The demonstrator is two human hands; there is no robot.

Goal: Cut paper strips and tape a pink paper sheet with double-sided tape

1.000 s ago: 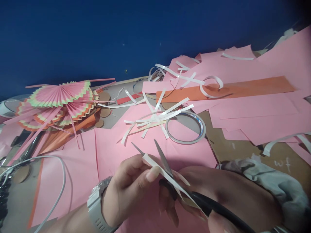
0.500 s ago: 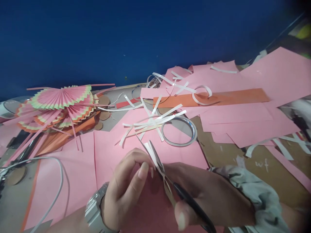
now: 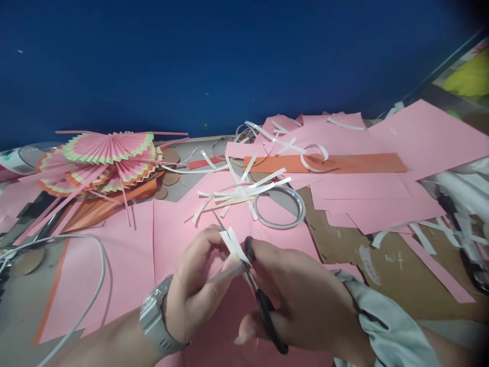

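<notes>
My left hand (image 3: pixel 198 285), with a grey watch (image 3: pixel 157 322) on the wrist, pinches a short white paper strip (image 3: pixel 232 243) between thumb and fingers. My right hand (image 3: pixel 301 300) grips black-handled scissors (image 3: pixel 263 306); their blades lie against the strip and are mostly hidden by my fingers. Both hands hover low over a pink paper sheet (image 3: pixel 171 229). Just beyond the fingertips lie a thin tape ring (image 3: pixel 279 207) and a loose pile of white strips (image 3: pixel 240 193).
Folded pink paper fans (image 3: pixel 107 158) are stacked at the left, with a white cable (image 3: pixel 95 270) looping near them. An orange strip (image 3: pixel 336 163) lies on pink sheets at the right. Brown cardboard (image 3: pixel 382 270) shows at right. A blue wall stands behind.
The scissor blades, open a second ago, have closed on the white strip. My hands moved closer together, and the long strip is now a short piece in my left fingers.
</notes>
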